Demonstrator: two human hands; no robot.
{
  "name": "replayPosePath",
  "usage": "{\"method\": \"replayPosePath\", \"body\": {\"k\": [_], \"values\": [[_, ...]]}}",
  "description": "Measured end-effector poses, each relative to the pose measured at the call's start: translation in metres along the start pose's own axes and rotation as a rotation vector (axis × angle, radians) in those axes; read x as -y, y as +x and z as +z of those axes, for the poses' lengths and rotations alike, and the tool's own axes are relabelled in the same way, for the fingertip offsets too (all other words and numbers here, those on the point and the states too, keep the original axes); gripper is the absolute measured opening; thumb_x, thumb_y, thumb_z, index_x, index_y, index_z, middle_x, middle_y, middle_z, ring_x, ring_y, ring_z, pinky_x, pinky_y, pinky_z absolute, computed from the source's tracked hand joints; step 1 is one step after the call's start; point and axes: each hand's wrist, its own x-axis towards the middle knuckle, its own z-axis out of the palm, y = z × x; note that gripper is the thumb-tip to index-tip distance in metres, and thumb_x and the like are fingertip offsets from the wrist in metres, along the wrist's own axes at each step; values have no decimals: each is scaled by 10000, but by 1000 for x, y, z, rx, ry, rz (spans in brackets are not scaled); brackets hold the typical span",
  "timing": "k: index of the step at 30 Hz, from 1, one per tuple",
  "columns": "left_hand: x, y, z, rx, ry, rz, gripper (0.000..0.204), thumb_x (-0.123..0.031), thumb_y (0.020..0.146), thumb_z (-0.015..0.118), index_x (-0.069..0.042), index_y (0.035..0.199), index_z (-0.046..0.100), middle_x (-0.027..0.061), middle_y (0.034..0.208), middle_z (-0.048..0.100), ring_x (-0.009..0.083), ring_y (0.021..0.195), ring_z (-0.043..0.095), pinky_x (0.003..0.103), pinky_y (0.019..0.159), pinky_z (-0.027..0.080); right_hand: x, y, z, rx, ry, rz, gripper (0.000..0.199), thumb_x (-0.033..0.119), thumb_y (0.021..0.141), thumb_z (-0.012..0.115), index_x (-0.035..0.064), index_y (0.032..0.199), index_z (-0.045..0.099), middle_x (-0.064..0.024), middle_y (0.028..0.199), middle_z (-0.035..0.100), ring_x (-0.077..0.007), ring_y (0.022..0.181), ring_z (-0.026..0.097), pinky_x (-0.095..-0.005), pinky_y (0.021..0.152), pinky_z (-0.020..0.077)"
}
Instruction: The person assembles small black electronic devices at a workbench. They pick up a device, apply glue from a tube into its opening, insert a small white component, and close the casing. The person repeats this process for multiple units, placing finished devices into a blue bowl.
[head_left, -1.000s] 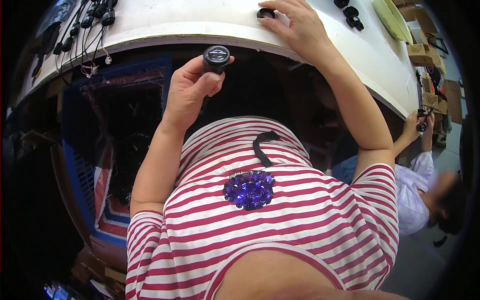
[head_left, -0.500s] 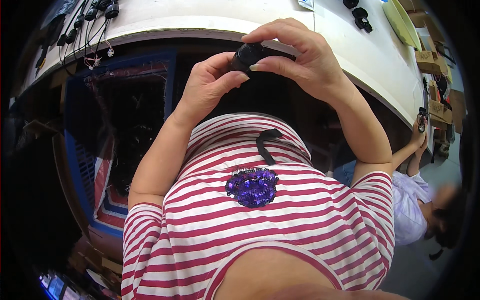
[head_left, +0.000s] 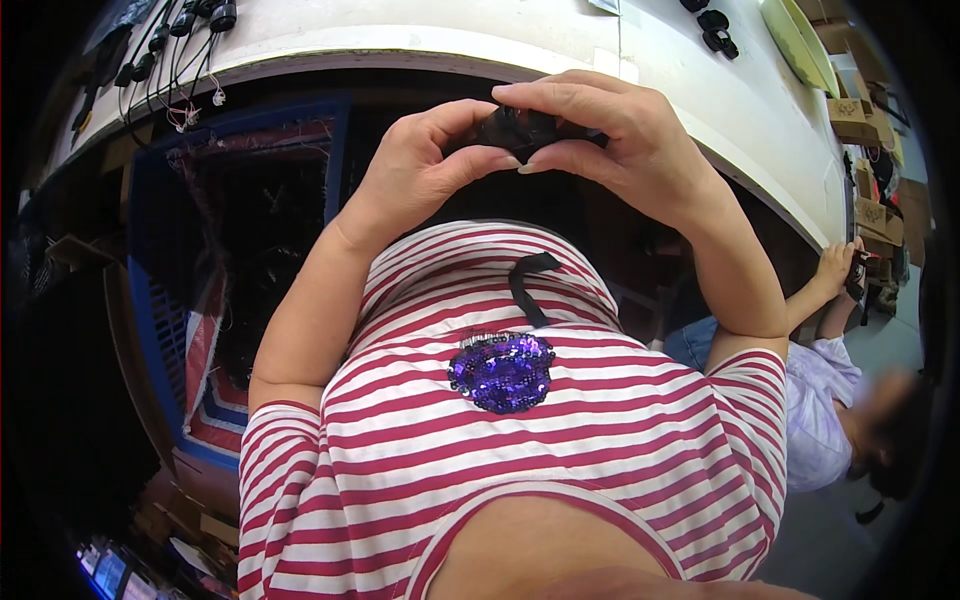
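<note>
Head view: both hands raised in front of the chest, just below the desk (head_left: 560, 45) edge. Left hand (head_left: 415, 185) and right hand (head_left: 625, 150) meet on a small black part (head_left: 515, 130), fingers and thumbs of each pinched onto it from opposite sides; most of it is hidden by the fingers. Judged step: fitting or pressing two pieces of the part together, mid-way. The next move probably calls for a firm, even squeeze with both thumbs, keeping the piece square.

On the desk: similar black parts (head_left: 712, 25) far right, a row of black plugs with wires (head_left: 185, 25) far left. A blue crate (head_left: 165, 330) stands under the desk. Another person's hands (head_left: 845, 275) work at lower right.
</note>
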Motion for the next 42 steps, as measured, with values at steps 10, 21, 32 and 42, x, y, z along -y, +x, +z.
{"method": "replayPosePath", "body": {"k": [10,21,32,42], "values": [[5,3,2,44,-80,-21,236,-143,806,674,-15,999,626,20,787,629,74,700,574,208,647,470,8,-6,-7,-5,-43,109,410,104,706,737,59,1094,614,-70,905,647,-157,725,636,-251,655,515],[11,2,-1,51,-150,-29,232,-128,804,674,-18,1002,627,11,803,626,71,724,571,204,668,469,8,7,-8,33,-97,-46,390,72,689,729,67,1067,635,-94,1001,629,-195,827,629,-259,708,522],[10,0,-10,112,-253,-92,226,-147,795,687,-31,983,642,-6,775,614,63,704,555,196,645,457,9,17,-17,107,-112,-192,357,49,690,715,31,1034,620,-101,980,623,-229,865,626,-287,714,522],[5,1,-3,35,-161,-62,243,-162,799,686,-27,997,644,1,761,618,57,674,549,195,624,453,11,11,-8,5,-96,14,438,158,660,764,38,1051,606,-74,821,594,-165,679,581,-263,624,485]]}}
